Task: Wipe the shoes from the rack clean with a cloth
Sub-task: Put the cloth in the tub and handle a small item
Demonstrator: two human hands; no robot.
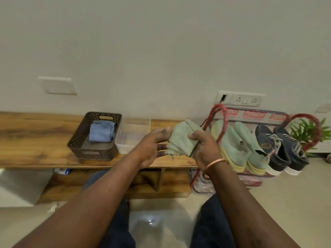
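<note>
Left hand (152,146) and right hand (206,151) grip green cloth (180,138); basket (91,153) to left, shoe rack (223,111) right

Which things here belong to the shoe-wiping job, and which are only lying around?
For the job: green cloth, held by left hand and right hand; green shoes and navy sneakers on the red rack.

Lying about: brown basket with a blue cloth inside; clear tub; plant; wooden bench.

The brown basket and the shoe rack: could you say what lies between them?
Head view: a clear tub, then the left hand and right hand gripping the green cloth.
</note>
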